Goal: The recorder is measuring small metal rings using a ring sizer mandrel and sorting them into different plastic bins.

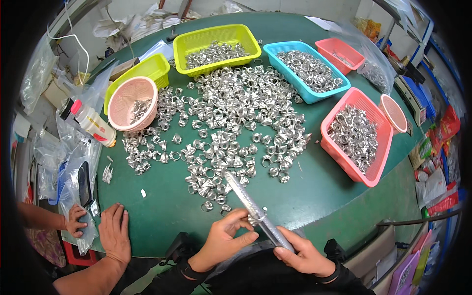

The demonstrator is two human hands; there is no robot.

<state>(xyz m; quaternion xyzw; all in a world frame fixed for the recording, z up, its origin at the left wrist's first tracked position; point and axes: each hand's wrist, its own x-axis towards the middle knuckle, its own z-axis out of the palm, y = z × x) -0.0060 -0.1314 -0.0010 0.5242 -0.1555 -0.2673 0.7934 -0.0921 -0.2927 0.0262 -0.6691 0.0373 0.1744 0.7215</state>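
My right hand is closed around the lower end of a silver ring mandrel, which slants up and to the left over the table. Around its middle part sits a metal ring. The thumb and fingers of my left hand are bent toward this ring, the fingertips at its left side. Just beyond the mandrel's tip lies a wide heap of silver metal rings, spread loosely across the green table.
Yellow-green baskets, a blue basket and a pink basket hold rings around the heap. A pale pink round basket stands left, beside a white bottle. Another person's hands rest at the left edge.
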